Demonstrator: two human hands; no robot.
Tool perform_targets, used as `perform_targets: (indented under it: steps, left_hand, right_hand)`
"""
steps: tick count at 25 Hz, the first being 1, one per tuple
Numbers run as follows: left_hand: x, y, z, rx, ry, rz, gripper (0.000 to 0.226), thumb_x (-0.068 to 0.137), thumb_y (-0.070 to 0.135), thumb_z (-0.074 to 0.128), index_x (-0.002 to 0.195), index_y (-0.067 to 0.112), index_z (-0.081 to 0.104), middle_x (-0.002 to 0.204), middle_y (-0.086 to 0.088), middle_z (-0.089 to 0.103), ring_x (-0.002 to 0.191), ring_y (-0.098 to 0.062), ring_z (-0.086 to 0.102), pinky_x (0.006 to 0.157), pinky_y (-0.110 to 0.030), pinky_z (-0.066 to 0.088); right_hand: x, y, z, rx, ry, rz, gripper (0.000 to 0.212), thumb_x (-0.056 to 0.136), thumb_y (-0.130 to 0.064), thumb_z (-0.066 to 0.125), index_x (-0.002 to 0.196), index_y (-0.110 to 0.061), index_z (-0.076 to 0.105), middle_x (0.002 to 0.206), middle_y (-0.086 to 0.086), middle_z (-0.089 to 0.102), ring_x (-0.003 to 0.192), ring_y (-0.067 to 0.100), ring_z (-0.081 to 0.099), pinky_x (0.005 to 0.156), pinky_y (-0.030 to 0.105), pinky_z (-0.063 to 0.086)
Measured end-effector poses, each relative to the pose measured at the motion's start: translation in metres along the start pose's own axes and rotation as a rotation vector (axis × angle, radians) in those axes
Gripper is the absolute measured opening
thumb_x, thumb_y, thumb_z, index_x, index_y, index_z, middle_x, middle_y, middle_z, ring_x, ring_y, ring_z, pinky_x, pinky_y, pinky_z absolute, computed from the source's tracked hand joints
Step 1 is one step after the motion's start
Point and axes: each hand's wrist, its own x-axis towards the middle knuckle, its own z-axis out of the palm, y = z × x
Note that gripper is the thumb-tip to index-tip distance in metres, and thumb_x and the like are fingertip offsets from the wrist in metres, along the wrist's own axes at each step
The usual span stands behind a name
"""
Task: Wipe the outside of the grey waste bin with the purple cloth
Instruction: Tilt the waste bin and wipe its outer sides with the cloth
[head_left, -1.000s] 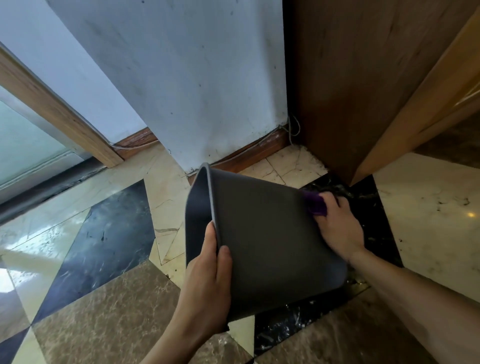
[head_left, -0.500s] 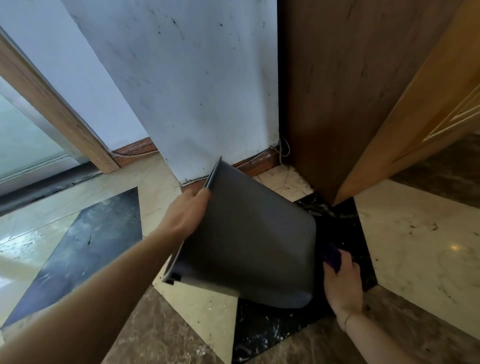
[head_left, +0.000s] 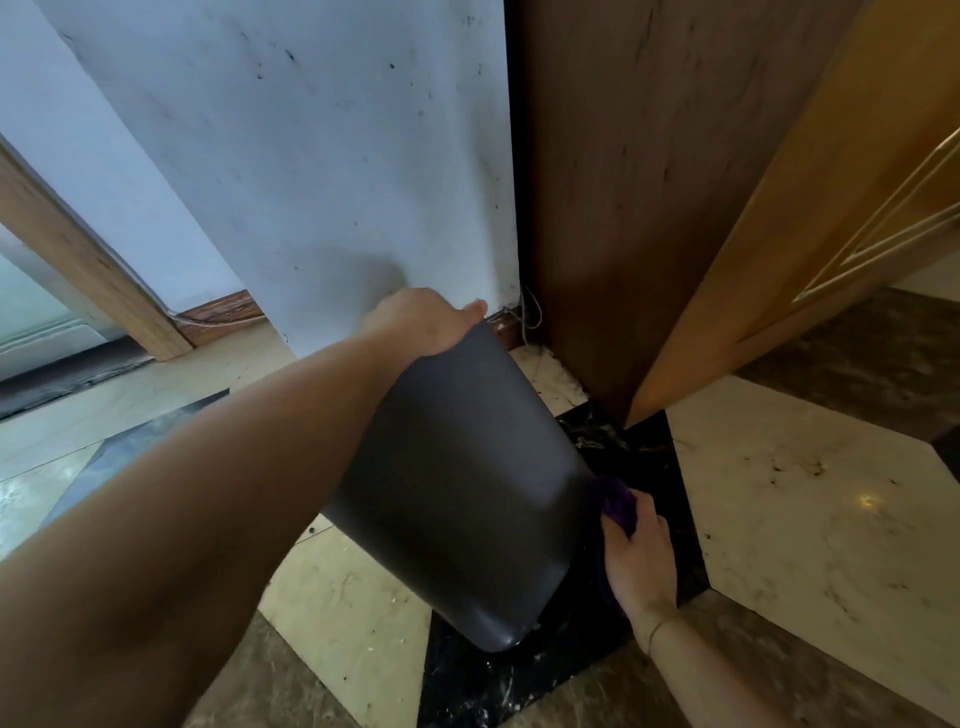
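Note:
The grey waste bin (head_left: 467, 493) is tilted on the floor, its rim pointing away toward the wall and its base corner nearest me. My left hand (head_left: 421, 319) grips the bin's far rim, with the forearm crossing the left of the view. My right hand (head_left: 641, 556) holds the bunched purple cloth (head_left: 615, 501) against the bin's right side, low down near the base. Most of the cloth is hidden behind the bin and under my fingers.
A scuffed white wall (head_left: 311, 156) stands right behind the bin. A dark wooden panel (head_left: 623, 182) and an open wooden door (head_left: 805, 234) close in on the right. Loose wires (head_left: 530, 317) hang at the skirting. The marble floor (head_left: 805, 493) spreads right and left.
My left hand has shifted along the rim to the bin's far top edge and the bin has turned, base now toward me. My right hand keeps the cloth on the bin's right side.

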Motion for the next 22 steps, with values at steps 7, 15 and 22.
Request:
perform_targets:
  steps: [7,15,22]
  left_hand:
    - [-0.004,0.062,0.026,0.132,0.206,0.155,0.048,0.093,0.060,0.038,0.107,0.018,0.058,0.094,-0.005,0.062,0.079,-0.026,0.055,0.057,-0.032,0.036]
    - [-0.045,0.037,-0.001,-0.214,0.156,0.379,0.035,0.095,0.042,0.044,0.064,0.026,0.042,0.063,0.006,0.049,0.060,-0.016,0.049,0.049,-0.030,0.029]
    - [-0.113,-0.044,-0.028,-0.595,-0.051,0.444,0.022,0.085,0.038,0.054,0.080,0.017,0.058,0.071,-0.003,0.057,0.066,-0.013,0.054,0.063,-0.034,0.040]
  right_hand:
    - [-0.002,0.004,-0.003,0.023,0.000,0.012,0.037,0.097,-0.031,0.053,0.134,-0.029,0.050,0.122,0.006,0.051,0.101,0.029,0.057,0.080,0.035,0.043]
    - [-0.004,0.003,-0.014,0.179,0.103,-0.004,0.034,0.096,-0.026,0.053,0.130,-0.026,0.052,0.118,0.009,0.058,0.101,0.028,0.057,0.088,0.041,0.046]
    - [-0.034,-0.009,-0.009,0.210,0.149,-0.107,0.028,0.096,-0.026,0.054,0.124,-0.029,0.054,0.112,0.003,0.057,0.094,0.019,0.058,0.077,0.036,0.043]
